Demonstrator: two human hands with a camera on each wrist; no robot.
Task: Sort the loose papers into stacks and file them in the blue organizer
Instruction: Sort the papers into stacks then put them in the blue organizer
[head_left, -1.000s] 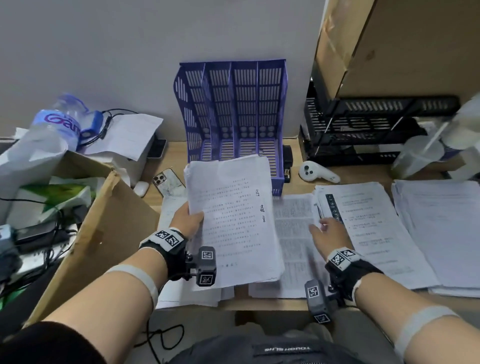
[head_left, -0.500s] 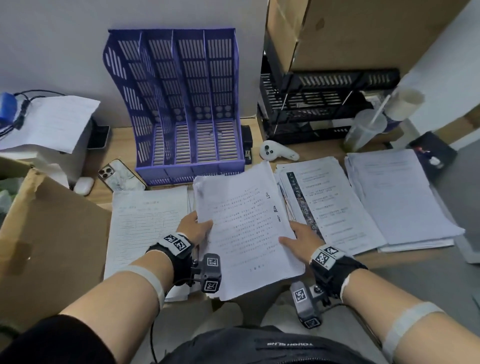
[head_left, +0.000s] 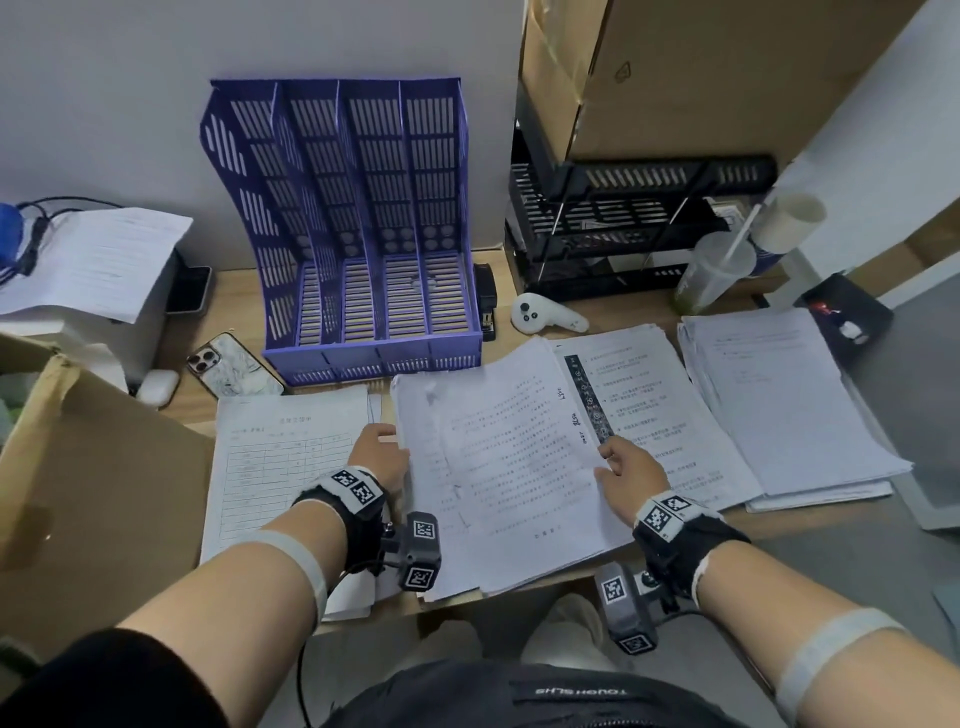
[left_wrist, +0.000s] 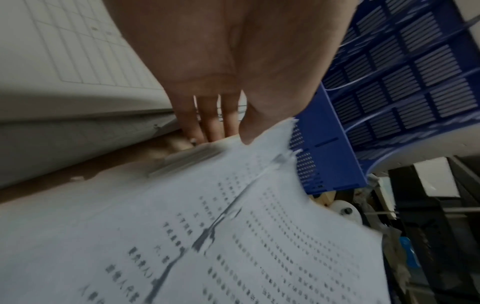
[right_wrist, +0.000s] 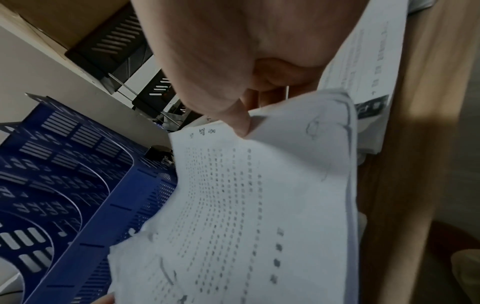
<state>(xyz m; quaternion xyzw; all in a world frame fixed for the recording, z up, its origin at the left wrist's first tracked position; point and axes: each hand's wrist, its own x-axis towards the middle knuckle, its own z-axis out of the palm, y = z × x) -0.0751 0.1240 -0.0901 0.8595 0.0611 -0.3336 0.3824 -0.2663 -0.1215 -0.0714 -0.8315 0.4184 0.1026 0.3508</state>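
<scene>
A thick stack of printed papers (head_left: 498, 467) lies in front of me on the desk, held at both sides. My left hand (head_left: 376, 452) grips its left edge, thumb on top (left_wrist: 249, 131) and fingers (left_wrist: 207, 123) underneath. My right hand (head_left: 621, 465) pinches the right edge, thumb (right_wrist: 239, 121) pressed on the top sheet. The blue organizer (head_left: 358, 244) stands empty against the wall just beyond the stack (right_wrist: 233, 205). A form sheet pile (head_left: 280, 457) lies to the left, and two more paper piles lie to the right (head_left: 670, 410) (head_left: 779, 400).
A phone (head_left: 234, 366) and earbud case (head_left: 156, 387) lie left of the organizer. A white controller (head_left: 545, 317), black stapler (head_left: 485, 299), black trays (head_left: 623, 228) and a plastic cup (head_left: 714, 273) stand behind the piles. Cardboard boxes (head_left: 93, 493) flank the desk.
My left hand brought the stack down from in front of the organizer toward the desk. My right hand left the lower pile and took hold of the stack's right edge.
</scene>
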